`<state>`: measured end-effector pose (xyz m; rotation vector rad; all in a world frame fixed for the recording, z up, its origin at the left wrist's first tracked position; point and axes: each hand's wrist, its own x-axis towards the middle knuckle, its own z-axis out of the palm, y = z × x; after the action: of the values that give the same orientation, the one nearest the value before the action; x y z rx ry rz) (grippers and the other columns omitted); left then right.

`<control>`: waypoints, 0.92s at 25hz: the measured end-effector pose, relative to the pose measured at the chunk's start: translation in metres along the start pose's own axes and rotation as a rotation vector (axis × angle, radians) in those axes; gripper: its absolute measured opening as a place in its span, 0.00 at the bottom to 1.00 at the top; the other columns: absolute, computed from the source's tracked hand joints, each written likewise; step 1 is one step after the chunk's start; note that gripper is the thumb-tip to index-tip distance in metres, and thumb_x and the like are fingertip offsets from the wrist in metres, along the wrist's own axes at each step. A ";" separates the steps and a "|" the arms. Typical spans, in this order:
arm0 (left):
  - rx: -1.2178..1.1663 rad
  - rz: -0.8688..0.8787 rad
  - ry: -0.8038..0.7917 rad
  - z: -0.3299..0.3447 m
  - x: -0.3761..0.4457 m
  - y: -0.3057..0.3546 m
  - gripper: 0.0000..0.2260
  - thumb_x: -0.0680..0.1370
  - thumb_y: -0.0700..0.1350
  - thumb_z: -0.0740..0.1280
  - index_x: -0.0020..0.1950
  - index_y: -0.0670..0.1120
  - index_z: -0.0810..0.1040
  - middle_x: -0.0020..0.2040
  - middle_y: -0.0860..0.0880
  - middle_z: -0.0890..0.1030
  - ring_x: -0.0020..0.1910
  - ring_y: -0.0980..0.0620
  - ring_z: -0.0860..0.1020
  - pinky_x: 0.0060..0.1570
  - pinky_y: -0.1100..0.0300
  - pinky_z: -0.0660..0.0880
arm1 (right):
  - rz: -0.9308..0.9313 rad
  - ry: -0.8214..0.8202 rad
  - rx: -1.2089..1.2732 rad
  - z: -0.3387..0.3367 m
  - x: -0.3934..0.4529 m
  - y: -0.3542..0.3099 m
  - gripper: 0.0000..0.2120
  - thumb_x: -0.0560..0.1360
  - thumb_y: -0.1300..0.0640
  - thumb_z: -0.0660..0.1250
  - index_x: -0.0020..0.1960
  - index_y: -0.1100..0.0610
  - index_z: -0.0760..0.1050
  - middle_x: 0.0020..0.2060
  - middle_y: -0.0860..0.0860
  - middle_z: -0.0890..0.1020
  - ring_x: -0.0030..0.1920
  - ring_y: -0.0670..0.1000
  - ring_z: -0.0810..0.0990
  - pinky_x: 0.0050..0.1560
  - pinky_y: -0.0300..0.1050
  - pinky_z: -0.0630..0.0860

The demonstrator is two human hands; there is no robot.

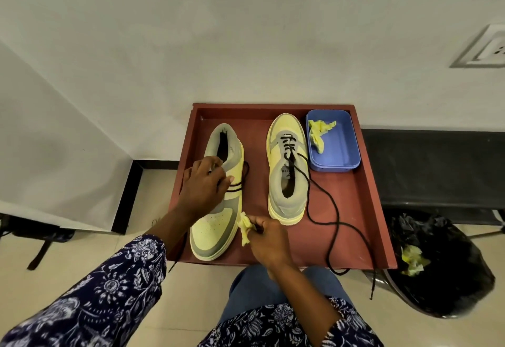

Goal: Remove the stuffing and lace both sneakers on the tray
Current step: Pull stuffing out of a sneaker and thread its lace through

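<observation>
Two sneakers are set side by side on the tray [366, 210]: the left sneaker [218, 210] with its toe toward the near edge, the right sneaker [288, 166] with its toe toward the wall. A box [341, 152] is placed in the far right corner, beside the right sneaker, with stuffing [318, 132] in it. A bin bag [448, 270] is found right of the tray.

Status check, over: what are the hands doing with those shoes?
Left hand grips left sneaker. Right hand pinches yellow stuffing. Right sneaker part-laced, lace trailing over tray edge.
</observation>
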<state>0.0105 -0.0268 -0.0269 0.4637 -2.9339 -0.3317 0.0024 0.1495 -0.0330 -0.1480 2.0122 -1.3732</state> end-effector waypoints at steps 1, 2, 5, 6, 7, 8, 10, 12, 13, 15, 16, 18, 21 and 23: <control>-0.059 -0.074 0.015 -0.001 0.007 0.004 0.16 0.76 0.54 0.58 0.50 0.44 0.77 0.56 0.44 0.76 0.54 0.43 0.74 0.48 0.53 0.69 | 0.001 0.001 -0.003 0.000 0.000 -0.001 0.12 0.75 0.65 0.64 0.55 0.57 0.80 0.41 0.47 0.81 0.35 0.39 0.75 0.35 0.25 0.71; -0.111 -0.154 0.023 -0.001 0.013 0.007 0.14 0.77 0.52 0.60 0.55 0.43 0.75 0.56 0.43 0.76 0.54 0.43 0.74 0.49 0.54 0.69 | -0.001 0.006 -0.006 0.001 0.001 -0.003 0.11 0.75 0.64 0.64 0.55 0.57 0.80 0.41 0.47 0.81 0.35 0.39 0.75 0.34 0.25 0.71; -0.147 -0.275 -0.035 -0.004 0.024 0.011 0.14 0.78 0.47 0.63 0.59 0.40 0.76 0.57 0.42 0.77 0.55 0.44 0.73 0.49 0.59 0.66 | -0.028 0.055 0.014 0.002 0.004 -0.007 0.12 0.75 0.64 0.64 0.57 0.57 0.80 0.45 0.47 0.83 0.41 0.40 0.78 0.41 0.26 0.72; -0.163 -0.273 -0.053 -0.006 0.025 0.012 0.13 0.77 0.46 0.64 0.57 0.40 0.77 0.55 0.42 0.78 0.54 0.44 0.74 0.48 0.60 0.65 | -0.038 0.080 0.027 0.002 0.006 -0.010 0.13 0.75 0.63 0.64 0.58 0.57 0.79 0.49 0.48 0.83 0.45 0.43 0.80 0.46 0.30 0.74; -0.188 -0.273 -0.055 -0.008 0.026 0.013 0.12 0.77 0.44 0.65 0.55 0.39 0.78 0.53 0.42 0.79 0.51 0.45 0.74 0.47 0.61 0.64 | -0.046 0.107 0.036 0.003 0.008 -0.012 0.14 0.75 0.63 0.64 0.59 0.56 0.78 0.51 0.49 0.83 0.49 0.46 0.80 0.51 0.35 0.76; -0.212 -0.280 -0.050 -0.012 0.024 0.015 0.11 0.76 0.43 0.66 0.54 0.39 0.79 0.50 0.42 0.80 0.47 0.48 0.74 0.45 0.63 0.64 | -0.054 0.133 0.041 0.004 0.009 -0.014 0.14 0.75 0.63 0.64 0.60 0.56 0.78 0.52 0.50 0.83 0.52 0.48 0.80 0.54 0.40 0.77; -0.247 -0.289 -0.035 -0.017 0.018 0.017 0.08 0.74 0.41 0.68 0.50 0.37 0.80 0.47 0.42 0.80 0.41 0.53 0.71 0.42 0.65 0.64 | -0.073 0.179 0.058 0.006 0.014 -0.022 0.14 0.76 0.63 0.63 0.60 0.55 0.77 0.53 0.51 0.83 0.53 0.49 0.80 0.56 0.46 0.78; -0.273 -0.268 -0.050 -0.019 0.010 0.016 0.06 0.73 0.39 0.69 0.47 0.36 0.80 0.45 0.41 0.80 0.39 0.53 0.71 0.41 0.62 0.69 | -0.104 0.223 0.076 0.007 0.021 -0.030 0.14 0.76 0.63 0.63 0.60 0.55 0.76 0.53 0.51 0.82 0.53 0.50 0.80 0.56 0.47 0.78; -0.286 -0.254 -0.065 -0.019 0.004 0.015 0.06 0.72 0.38 0.69 0.46 0.36 0.80 0.45 0.41 0.80 0.39 0.52 0.72 0.42 0.59 0.71 | -0.123 0.247 0.065 0.007 0.025 -0.034 0.14 0.76 0.63 0.63 0.60 0.56 0.76 0.54 0.52 0.82 0.53 0.50 0.80 0.56 0.45 0.77; -0.328 -0.252 -0.091 -0.015 -0.008 0.013 0.06 0.72 0.38 0.69 0.46 0.37 0.81 0.48 0.42 0.81 0.43 0.50 0.75 0.45 0.59 0.72 | -0.145 0.282 -0.013 0.009 0.033 -0.039 0.15 0.75 0.64 0.62 0.61 0.58 0.76 0.54 0.53 0.81 0.54 0.51 0.79 0.56 0.43 0.76; -0.350 -0.261 -0.091 -0.014 -0.014 0.013 0.06 0.72 0.38 0.69 0.47 0.38 0.81 0.51 0.43 0.81 0.46 0.49 0.76 0.47 0.58 0.72 | -0.141 0.289 -0.074 0.012 0.036 -0.039 0.15 0.75 0.64 0.62 0.61 0.59 0.75 0.55 0.55 0.80 0.55 0.53 0.78 0.55 0.43 0.74; -0.380 -0.285 -0.070 -0.011 -0.024 0.017 0.07 0.73 0.39 0.69 0.50 0.39 0.81 0.54 0.45 0.81 0.52 0.48 0.77 0.50 0.61 0.71 | -0.103 0.286 -0.202 0.020 0.041 -0.035 0.16 0.75 0.65 0.61 0.62 0.61 0.75 0.55 0.58 0.79 0.56 0.56 0.77 0.56 0.44 0.72; -0.375 -0.312 -0.027 -0.006 -0.031 0.023 0.08 0.74 0.39 0.68 0.52 0.38 0.80 0.58 0.44 0.79 0.56 0.47 0.76 0.53 0.63 0.69 | -0.009 0.227 -0.264 0.035 0.049 -0.029 0.17 0.75 0.65 0.59 0.63 0.62 0.73 0.56 0.60 0.76 0.57 0.59 0.75 0.56 0.46 0.71; -0.366 -0.363 -0.005 -0.002 -0.033 0.026 0.09 0.74 0.41 0.68 0.52 0.38 0.79 0.65 0.43 0.73 0.64 0.45 0.71 0.60 0.61 0.68 | 0.030 0.193 -0.268 0.041 0.051 -0.024 0.16 0.75 0.65 0.58 0.62 0.62 0.73 0.56 0.61 0.76 0.56 0.59 0.75 0.55 0.47 0.71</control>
<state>0.0340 0.0077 -0.0226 0.9317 -2.6891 -0.8931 -0.0185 0.0838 -0.0450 -0.1063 2.3458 -1.1304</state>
